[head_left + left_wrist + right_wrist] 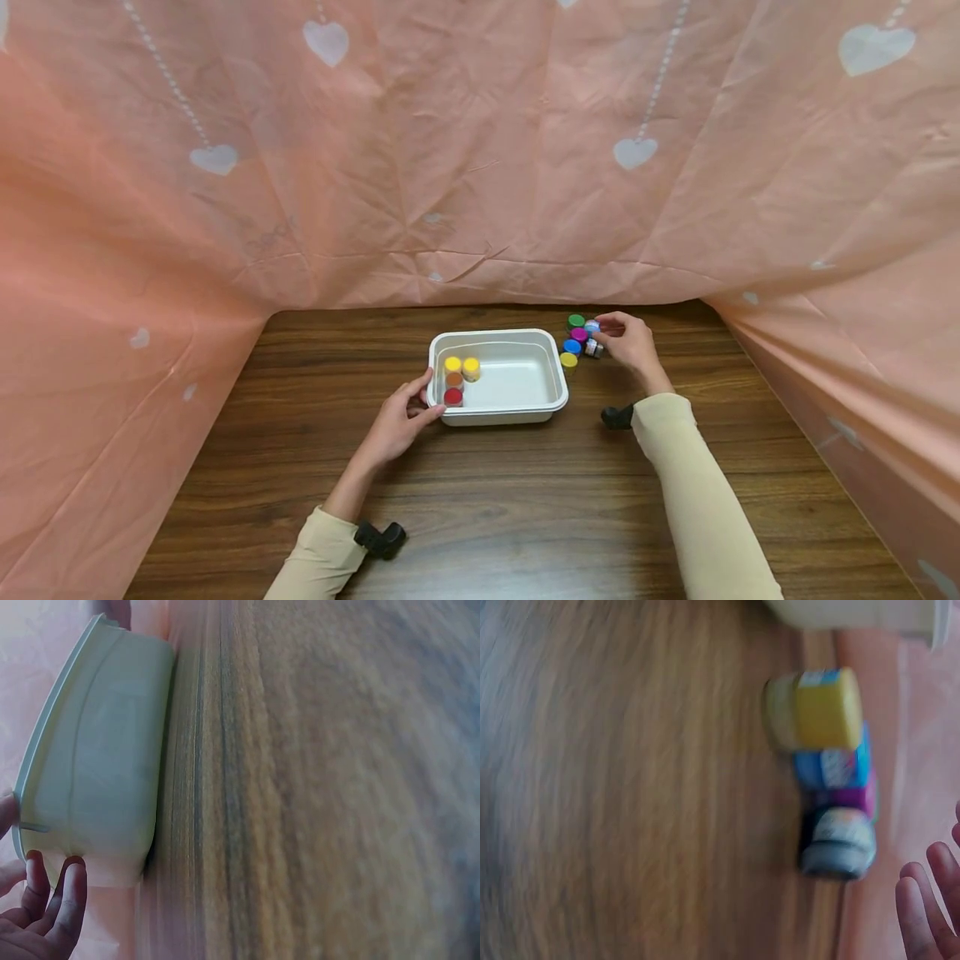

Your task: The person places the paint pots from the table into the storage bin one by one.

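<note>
The left hand (pixel 397 422) holds the left rim of the white tub (pixel 517 408) mid-bench, fingers curled on its edge. The right hand (pixel 628 342) reaches the small jars (pixel 573 347) clustered just beside the tub's right edge, fingertips seemingly pinching one. Open bench (pixel 525 517) lies in front.

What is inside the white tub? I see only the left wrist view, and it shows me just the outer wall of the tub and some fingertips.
Observer: Four small jars stand at the left end of the white tub: two yellow-lidded jars, an orange-lidded jar and a red-lidded jar.
Operator: Where is the right hand?
Observer: The right hand is right of the tub, at a cluster of jars on the table. I cannot tell whether it holds one.
Operator: Which lid colours are in that cluster?
Observer: A green lid, a magenta lid, a blue lid, a yellow lid and a pale lid.
</note>
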